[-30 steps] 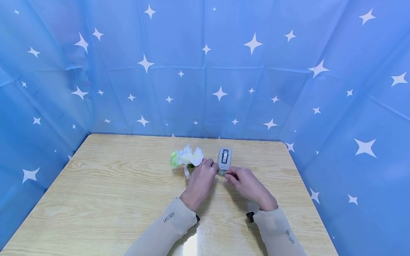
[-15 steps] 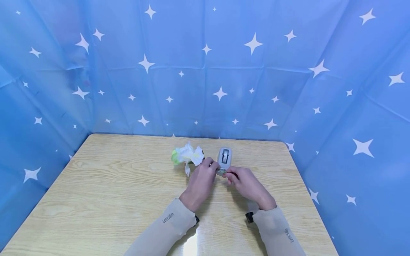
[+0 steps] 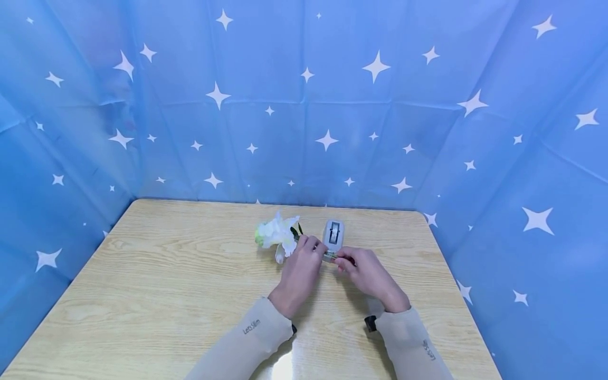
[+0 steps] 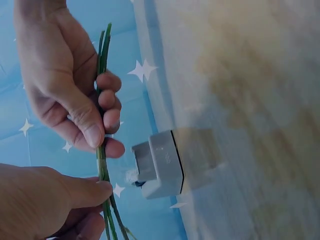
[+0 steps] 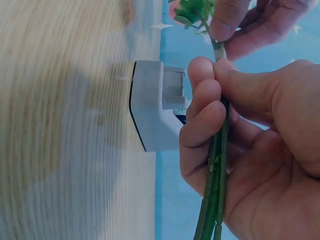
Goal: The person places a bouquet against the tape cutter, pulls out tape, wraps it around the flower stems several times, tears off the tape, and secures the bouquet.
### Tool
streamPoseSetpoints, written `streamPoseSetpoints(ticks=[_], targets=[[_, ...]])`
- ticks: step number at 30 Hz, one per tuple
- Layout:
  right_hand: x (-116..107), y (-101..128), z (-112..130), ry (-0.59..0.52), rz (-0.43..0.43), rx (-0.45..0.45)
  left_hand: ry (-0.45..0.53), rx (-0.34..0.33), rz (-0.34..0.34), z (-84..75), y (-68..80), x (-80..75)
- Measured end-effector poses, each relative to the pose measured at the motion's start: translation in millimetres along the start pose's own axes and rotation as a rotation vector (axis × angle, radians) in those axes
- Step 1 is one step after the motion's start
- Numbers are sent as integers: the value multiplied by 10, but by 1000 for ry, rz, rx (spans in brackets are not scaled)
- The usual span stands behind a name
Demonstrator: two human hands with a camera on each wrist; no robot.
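Note:
My left hand (image 3: 300, 273) pinches a bunch of artificial flowers (image 3: 275, 232) by the stems, just below the blooms. White petals with a pale green edge show in the head view, and a pink bloom (image 5: 175, 10) with green leaves in the right wrist view. The fingers of my right hand (image 3: 368, 272) curl round the lower green stems (image 5: 215, 170), thumb pressed on them. Between the two hands, a pale, shiny band of tape (image 4: 102, 163) wraps the stems. A grey tape dispenser (image 3: 334, 237) stands on the table just beyond the hands.
The wood-grain table (image 3: 157, 285) stretches far to the left and toward me. A blue curtain (image 3: 266, 74) with white stars hangs along its back edge and sides. Black wrist straps (image 3: 370, 323) show beneath the light sleeves.
The flower heads have turned in my left hand, and dark green leaves now show beside the white petals. Both hands stay nearly in place, and the dispenser has not moved.

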State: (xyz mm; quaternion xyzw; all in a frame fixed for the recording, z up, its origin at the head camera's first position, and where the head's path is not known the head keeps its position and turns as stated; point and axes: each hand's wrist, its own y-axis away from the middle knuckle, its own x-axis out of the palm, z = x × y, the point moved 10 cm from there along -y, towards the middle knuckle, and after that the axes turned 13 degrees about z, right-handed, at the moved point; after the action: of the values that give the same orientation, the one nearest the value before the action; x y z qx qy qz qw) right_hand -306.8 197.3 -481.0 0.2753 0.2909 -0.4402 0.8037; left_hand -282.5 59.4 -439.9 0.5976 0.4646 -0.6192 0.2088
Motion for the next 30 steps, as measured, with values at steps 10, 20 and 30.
streamPoseSetpoints(ticks=[10, 20, 30], targets=[[-51, 20, 20, 17, -25, -11, -52, -35, 71, -13, -18, 105], [-59, 24, -18, 41, -59, -10, 1, -50, 145, 12, -60, 171], [-52, 3, -38, 25, -61, 6, 122, -33, 149, 106, -105, 141]])
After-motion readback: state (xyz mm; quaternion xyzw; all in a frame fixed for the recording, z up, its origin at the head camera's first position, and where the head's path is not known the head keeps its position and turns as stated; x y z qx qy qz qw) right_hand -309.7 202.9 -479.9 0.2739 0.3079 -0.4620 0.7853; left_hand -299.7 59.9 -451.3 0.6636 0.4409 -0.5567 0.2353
